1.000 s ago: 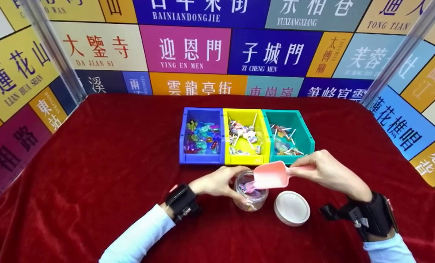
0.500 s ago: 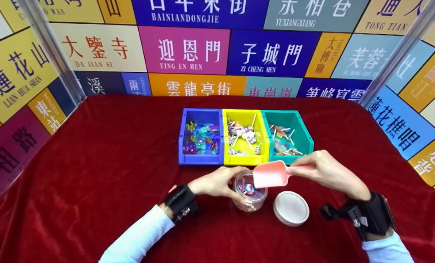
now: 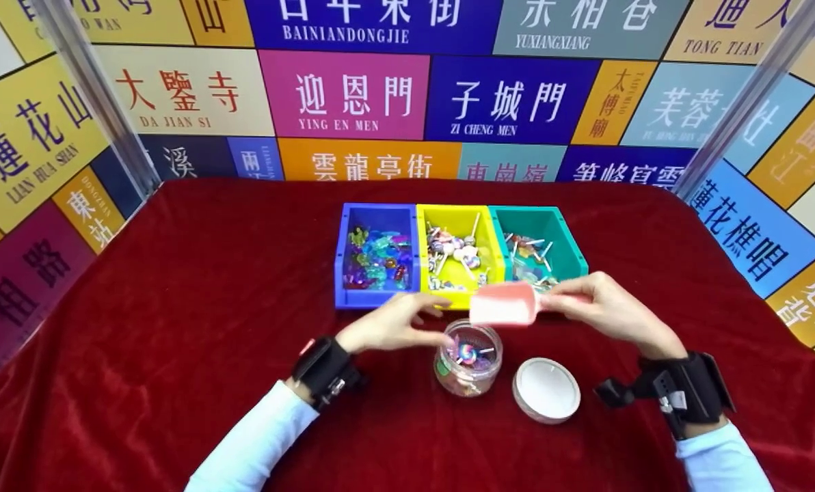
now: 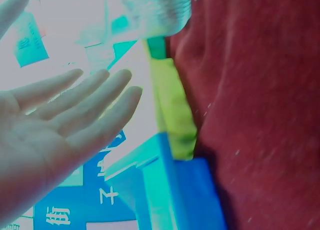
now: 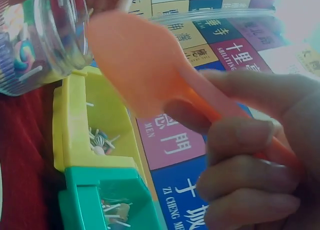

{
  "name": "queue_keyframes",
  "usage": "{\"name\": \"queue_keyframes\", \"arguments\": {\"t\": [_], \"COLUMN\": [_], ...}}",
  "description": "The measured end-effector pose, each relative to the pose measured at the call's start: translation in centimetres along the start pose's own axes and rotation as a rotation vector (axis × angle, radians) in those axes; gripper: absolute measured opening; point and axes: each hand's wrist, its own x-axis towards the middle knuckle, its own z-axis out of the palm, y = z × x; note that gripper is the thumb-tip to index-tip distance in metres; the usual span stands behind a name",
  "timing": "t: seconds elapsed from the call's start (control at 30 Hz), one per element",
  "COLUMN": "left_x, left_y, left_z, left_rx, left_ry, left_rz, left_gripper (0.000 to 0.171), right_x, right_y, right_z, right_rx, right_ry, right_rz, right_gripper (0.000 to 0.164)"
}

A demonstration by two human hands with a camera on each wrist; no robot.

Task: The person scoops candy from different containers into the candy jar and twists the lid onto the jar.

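My right hand (image 3: 602, 311) grips the handle of a pink scoop (image 3: 503, 305), its fingers curled round it in the right wrist view. The scoop's pan is raised just behind a clear jar (image 3: 469, 383) and looks bare inside. Wrapped candies and a swirled lollipop (image 3: 468, 353) lie in the jar, which stands upright on the cloth. My left hand (image 3: 395, 324) is just left of the jar, its fingers extended in the left wrist view (image 4: 75, 115) and holding nothing. Whether its thumb touches the jar's rim, I cannot tell.
Behind the jar stand a blue bin (image 3: 379, 299) of colourful gem-like pieces, a yellow bin (image 3: 457, 299) of lollipops and a green bin (image 3: 568, 253) of more lollipops. A round white lid (image 3: 546, 388) lies right of the jar on the red cloth (image 3: 209, 287).
A pinkish item, blurred at the scoop's lip earlier, has dropped, and a swirled lollipop shows in the jar. My left hand has let go and moved left; the scoop has risen backward.
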Motion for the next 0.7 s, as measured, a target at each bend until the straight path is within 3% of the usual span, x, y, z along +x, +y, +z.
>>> {"name": "queue_keyframes", "arguments": {"t": [0.23,0.5,0.6,0.7], "left_x": [-0.4,-1.4,-1.8,-2.0], "left_y": [-0.5,-2.4,-3.4,-4.2], "left_z": [-1.9,-3.8,-4.2,-4.4], "left_rx": [0.150,0.294,0.298,0.286], "left_ry": [0.274,0.586,0.657,0.668], "left_rz": [-0.002,-0.184,-0.262,-0.370], "left_gripper": [0.042,0.037,0.039,0.044], "right_x": [1.8,4.3,5.2,6.1], "right_y": [-0.1,-0.2,-0.4,-0.7], "right_z": [0.9,2.3,2.8,3.3], "right_rx": [-0.099,-0.201,-0.230,-0.285], "right_ry": [0.135,0.147,0.138,0.133], "right_rz": [0.055,0.086,0.081,0.053], "right_gripper": [0.024,0.033,0.033,0.032]}}
